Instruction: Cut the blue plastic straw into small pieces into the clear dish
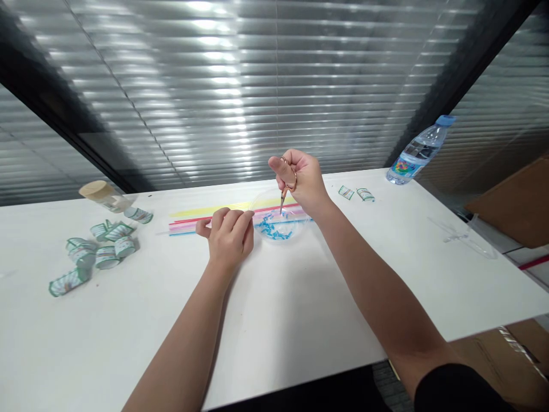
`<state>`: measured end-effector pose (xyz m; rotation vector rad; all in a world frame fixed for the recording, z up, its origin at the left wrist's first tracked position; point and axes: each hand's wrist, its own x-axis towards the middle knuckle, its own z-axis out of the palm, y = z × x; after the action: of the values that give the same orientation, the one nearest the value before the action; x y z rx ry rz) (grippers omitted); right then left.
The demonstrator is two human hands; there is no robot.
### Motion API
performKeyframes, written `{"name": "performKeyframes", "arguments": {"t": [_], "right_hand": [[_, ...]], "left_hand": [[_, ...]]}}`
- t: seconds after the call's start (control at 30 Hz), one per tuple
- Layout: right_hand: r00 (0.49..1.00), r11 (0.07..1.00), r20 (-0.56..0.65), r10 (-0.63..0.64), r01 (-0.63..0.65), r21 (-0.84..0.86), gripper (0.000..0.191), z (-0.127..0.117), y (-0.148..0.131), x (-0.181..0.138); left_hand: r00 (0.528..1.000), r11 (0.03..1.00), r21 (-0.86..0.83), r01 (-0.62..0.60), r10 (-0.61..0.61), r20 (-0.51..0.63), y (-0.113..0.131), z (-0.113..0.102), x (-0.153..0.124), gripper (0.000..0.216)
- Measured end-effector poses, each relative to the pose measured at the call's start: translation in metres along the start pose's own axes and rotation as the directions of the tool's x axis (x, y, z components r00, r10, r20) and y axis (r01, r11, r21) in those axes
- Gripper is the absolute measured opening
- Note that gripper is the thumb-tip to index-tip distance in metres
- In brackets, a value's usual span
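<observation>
The right grip (303,178) grasps the scissors (283,195) by their handles, blades angled down over a clear bowl (299,229) with small blue pieces (274,230) just beneath it. The left grip (230,233) is curled just beside the bowl, across coloured straws (189,220); whether it grasps anything, I cannot tell

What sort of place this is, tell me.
Probably an office or similar workroom: slatted blinds hang behind a plain white table, with cardboard boxes at the right.
</observation>
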<state>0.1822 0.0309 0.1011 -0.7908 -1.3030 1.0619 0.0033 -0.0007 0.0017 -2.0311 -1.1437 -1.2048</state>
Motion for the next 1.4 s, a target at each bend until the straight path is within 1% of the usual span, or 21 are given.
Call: {"name": "performKeyframes", "arguments": {"t": [0.13,0.37,0.5,0.6,0.73,0.83,1.03,1.23,1.4], "right_hand": [[1.000,1.000,-0.007,-0.006,0.005,-0.011,0.051,0.0000,-0.0001,-0.0004],[0.999,1.000,-0.042,-0.004,0.005,0.018,0.051,-0.0005,-0.0016,0.0000],[0.998,1.000,-0.067,-0.021,0.021,0.012,0.052,-0.0022,-0.0048,-0.0007],[0.998,0.999,-0.051,-0.045,0.046,0.005,0.050,-0.0027,-0.0056,-0.0011],[0.997,0.998,-0.026,-0.066,0.066,0.023,0.051,-0.0011,-0.0035,-0.0011],[0.998,0.997,-0.011,-0.058,0.058,0.042,0.052,0.0014,-0.0011,-0.0011],[0.999,0.999,-0.007,-0.035,0.035,0.038,0.053,0.0046,0.0019,-0.0014],[1.000,0.999,0.005,-0.026,0.025,0.045,0.053,0.0041,0.0027,-0.0012],[1.000,0.999,0.007,-0.022,0.021,0.041,0.052,0.0039,0.0040,-0.0002]], "left_hand": [[1.000,1.000,0.006,0.003,-0.003,0.016,-0.0002,0.0001,-0.0001,0.017],[0.999,0.999,0.026,-0.041,0.041,-0.029,0.0010,-0.0008,0.0018,0.017],[1.000,1.000,-0.002,-0.009,0.009,-0.011,0.0005,0.0002,0.0005,0.016],[1.000,1.000,-0.022,0.012,-0.012,0.000,0.0003,0.0005,-0.0003,0.016],[1.000,0.999,0.030,-0.019,0.019,0.004,0.0013,-0.0006,0.0005,0.015],[1.000,0.999,0.032,-0.012,0.011,0.015,0.0018,-0.0012,0.0008,0.015],[0.999,0.999,-0.018,0.029,-0.028,0.042,0.0024,-0.0014,0.0003,0.015],[1.000,1.000,0.000,0.005,-0.005,0.024,0.0034,-0.0025,0.0017,0.015],[0.999,1.000,-0.001,0.021,-0.021,0.037,0.0023,-0.0015,0.0003,0.015]]}}
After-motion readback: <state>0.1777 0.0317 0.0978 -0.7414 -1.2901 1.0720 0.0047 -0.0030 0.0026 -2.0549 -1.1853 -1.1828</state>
